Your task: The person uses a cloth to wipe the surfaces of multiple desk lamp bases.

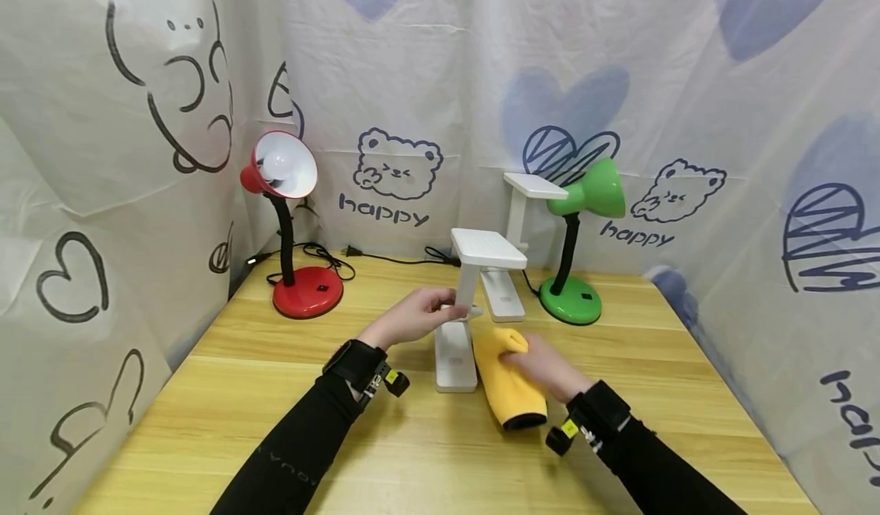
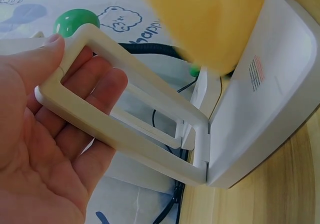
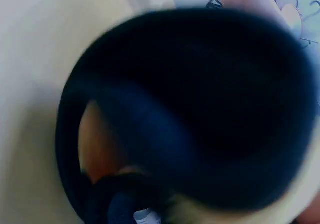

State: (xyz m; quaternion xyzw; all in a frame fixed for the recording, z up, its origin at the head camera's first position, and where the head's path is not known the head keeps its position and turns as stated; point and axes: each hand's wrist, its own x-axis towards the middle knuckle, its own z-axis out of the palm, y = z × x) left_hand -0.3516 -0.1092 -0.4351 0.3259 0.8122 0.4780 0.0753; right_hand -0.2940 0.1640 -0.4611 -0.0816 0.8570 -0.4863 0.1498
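A white folding desk lamp stands upright in the middle of the table. My left hand grips its stem; in the left wrist view, thumb and fingers close round the end of an open white frame, hinged to a flat white panel with a small printed mark. My right hand grips a yellow cloth with a black edge, close by the lamp's right side. In the right wrist view a blurred dark rim fills most of the picture and hides the fingers.
Behind stands a second white lamp, next to a green lamp. A red lamp is at the back left. Black cables lie along the table's rear edge, before a printed curtain.
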